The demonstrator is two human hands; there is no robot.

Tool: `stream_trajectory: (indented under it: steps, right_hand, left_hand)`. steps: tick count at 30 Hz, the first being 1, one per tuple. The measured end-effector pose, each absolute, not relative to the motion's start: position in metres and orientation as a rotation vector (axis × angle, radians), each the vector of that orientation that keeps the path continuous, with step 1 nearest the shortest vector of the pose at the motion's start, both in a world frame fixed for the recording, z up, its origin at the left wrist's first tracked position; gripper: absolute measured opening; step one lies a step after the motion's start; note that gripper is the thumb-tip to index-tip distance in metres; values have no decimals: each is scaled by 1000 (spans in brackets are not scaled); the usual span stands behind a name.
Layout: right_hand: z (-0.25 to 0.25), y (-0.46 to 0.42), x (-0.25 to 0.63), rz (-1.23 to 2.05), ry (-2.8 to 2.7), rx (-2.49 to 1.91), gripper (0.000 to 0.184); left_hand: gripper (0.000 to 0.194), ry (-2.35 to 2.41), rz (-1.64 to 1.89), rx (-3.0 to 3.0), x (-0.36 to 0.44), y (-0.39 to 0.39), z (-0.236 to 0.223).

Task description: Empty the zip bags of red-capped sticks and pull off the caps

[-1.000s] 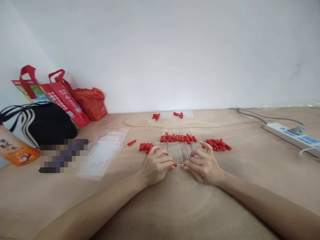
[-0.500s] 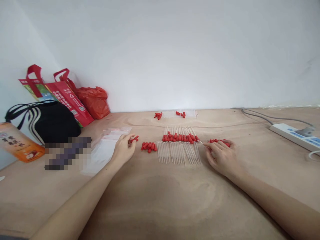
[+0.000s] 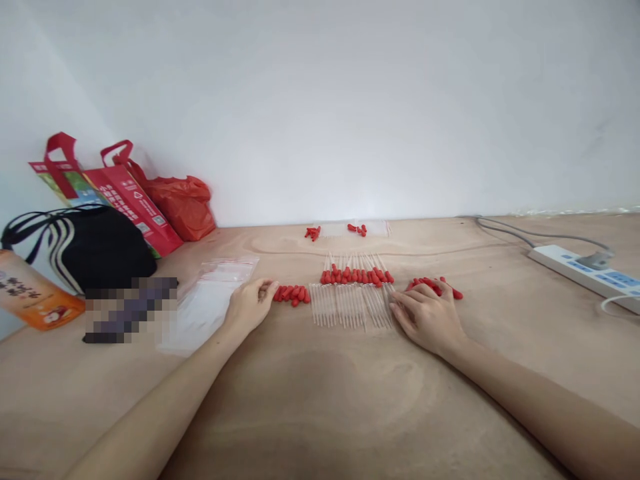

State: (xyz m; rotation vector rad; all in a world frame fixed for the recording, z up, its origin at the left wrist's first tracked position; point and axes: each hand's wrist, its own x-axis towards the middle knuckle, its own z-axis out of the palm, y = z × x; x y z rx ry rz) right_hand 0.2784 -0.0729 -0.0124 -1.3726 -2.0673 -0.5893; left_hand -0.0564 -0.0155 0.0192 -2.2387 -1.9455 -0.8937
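Several clear glass tubes (image 3: 350, 307) lie side by side on the wooden table (image 3: 320, 400). Behind them is a row of tubes fitted with red caps (image 3: 357, 275). My left hand (image 3: 247, 305) rests curled at the left end of a small pile of red caps (image 3: 294, 293), its fingertips closed on the leftmost cap. My right hand (image 3: 427, 315) lies flat with fingers stretched out against the right edge of the bare tubes. It partly covers a second pile of red caps (image 3: 437, 287) and holds nothing.
Flat clear zip bags (image 3: 210, 301) lie left of my left hand. Further left are a black bag (image 3: 85, 243), a red tote (image 3: 125, 193), a red plastic bag (image 3: 183, 203) and an orange carton (image 3: 30, 293). A white power strip (image 3: 585, 270) sits at right. More red caps (image 3: 313, 232) lie near the wall.
Both hands left the tubes' near ends. My left hand reached left, picked up a stray red cap and brought it to the left pile. My right hand went to the right pile, then back beside the tubes.
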Motion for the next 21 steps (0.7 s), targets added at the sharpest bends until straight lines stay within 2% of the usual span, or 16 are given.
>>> stream_trajectory:
  steps: [5,12,21]
  right_hand:
    - [-13,-74,280,-532,-2107,-1392,21]
    - [-10,-77,278,-530,-2078,-1460,26]
    - [-8,-73,284,-573,-1960,-1475,29]
  left_hand:
    - [21,-1520,-948,-2289,-36,-26,27]
    - [12,-1358,-809,-2553,25,-5,33]
    - [30,-1590,-459,-2491,87,37,32]
